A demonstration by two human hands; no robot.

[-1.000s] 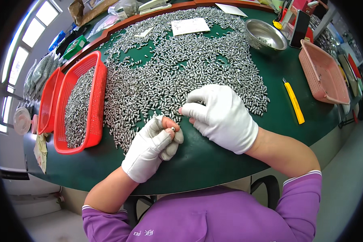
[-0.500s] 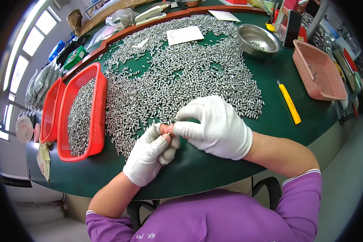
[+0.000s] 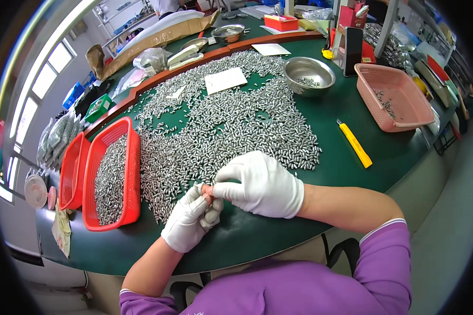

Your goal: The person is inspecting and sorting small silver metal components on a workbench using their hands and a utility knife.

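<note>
Both of my hands wear white gloves with some fingertips bare, and they meet at the near edge of a wide spread of small silver metal pieces [image 3: 220, 123]. My left hand [image 3: 190, 218] is closed, its bare thumb and finger pinched together. Against those fingertips press the thumb and finger of my right hand [image 3: 263, 185], also closed. Whatever lies between the fingertips is hidden or too small to make out. To the left of my hands stands a red plastic basket [image 3: 133, 173] part filled with the same silver pieces.
Right of the spread lies a yellow utility knife [image 3: 355, 145]. Beyond it are a steel bowl [image 3: 320, 71], a pink basket [image 3: 404, 123] holding a few pieces, and an upright phone [image 3: 353, 50]. A white paper card [image 3: 225, 80] rests on the pieces. Another red basket [image 3: 71, 176] is far left.
The view has tilted up, so the table's far side shows more and things sit lower. Both hands remain pinched together at the same spot by the pieces.
</note>
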